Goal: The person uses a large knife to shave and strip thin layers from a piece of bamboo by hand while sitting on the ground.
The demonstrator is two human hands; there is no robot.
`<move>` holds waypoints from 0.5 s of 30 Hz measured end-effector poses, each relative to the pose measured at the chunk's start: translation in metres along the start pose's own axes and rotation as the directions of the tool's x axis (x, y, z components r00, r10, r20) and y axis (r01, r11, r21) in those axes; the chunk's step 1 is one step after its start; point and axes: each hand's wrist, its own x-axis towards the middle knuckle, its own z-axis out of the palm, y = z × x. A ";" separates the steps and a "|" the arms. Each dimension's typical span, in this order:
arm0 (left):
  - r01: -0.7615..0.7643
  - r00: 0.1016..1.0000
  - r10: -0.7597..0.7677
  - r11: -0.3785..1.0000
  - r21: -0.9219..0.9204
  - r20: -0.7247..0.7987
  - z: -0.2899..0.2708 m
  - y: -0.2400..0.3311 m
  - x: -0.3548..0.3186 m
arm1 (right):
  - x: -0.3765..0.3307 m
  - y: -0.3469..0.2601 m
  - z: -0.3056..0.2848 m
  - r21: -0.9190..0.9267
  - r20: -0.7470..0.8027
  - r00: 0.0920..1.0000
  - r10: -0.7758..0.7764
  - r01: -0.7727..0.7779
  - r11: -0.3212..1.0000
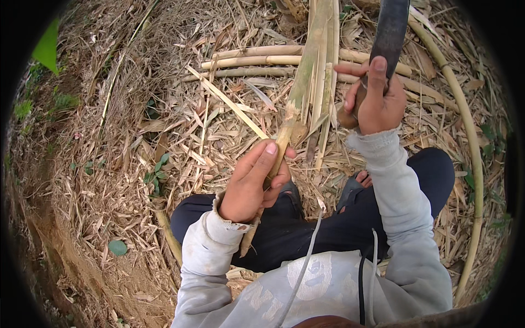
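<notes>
Grey sweatshirt [309, 284]: nearest the camera, on your side of the bamboo stalk.
Bamboo stalk [284, 134]: in your left hand [251, 175], the nearer one; its long axis runs away from you, leaning rightward.
Left fingers: wrapped around the stalk, thumb on top.
Knife [392, 33]: right of the stalk, apart from it, dark blade pointing away from you.
Right hand [383, 101]: fingers clamped on the knife's handle, index stretched toward the stalk.
Pale strip [227, 104]: left of the stalk, slanting to your left hand; whether you pinch it, you cannot tell.
Hidden: stalk inside your left palm; blade tip cut off above.
</notes>
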 end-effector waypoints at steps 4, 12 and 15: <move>-0.075 0.997 0.070 0.983 -0.169 -0.032 -0.008 0.006 0.007 | -0.028 0.022 0.003 -0.379 0.293 0.916 -0.273 0.373 0.847; -0.170 0.974 0.105 0.922 -0.348 -0.199 -0.028 -0.010 0.021 | -0.049 0.032 0.031 -0.309 0.772 0.554 -0.313 0.757 0.575; -0.142 0.969 0.064 0.936 -0.322 -0.239 -0.033 -0.016 0.029 | -0.051 0.035 0.041 -0.378 0.758 0.595 -0.267 0.734 0.564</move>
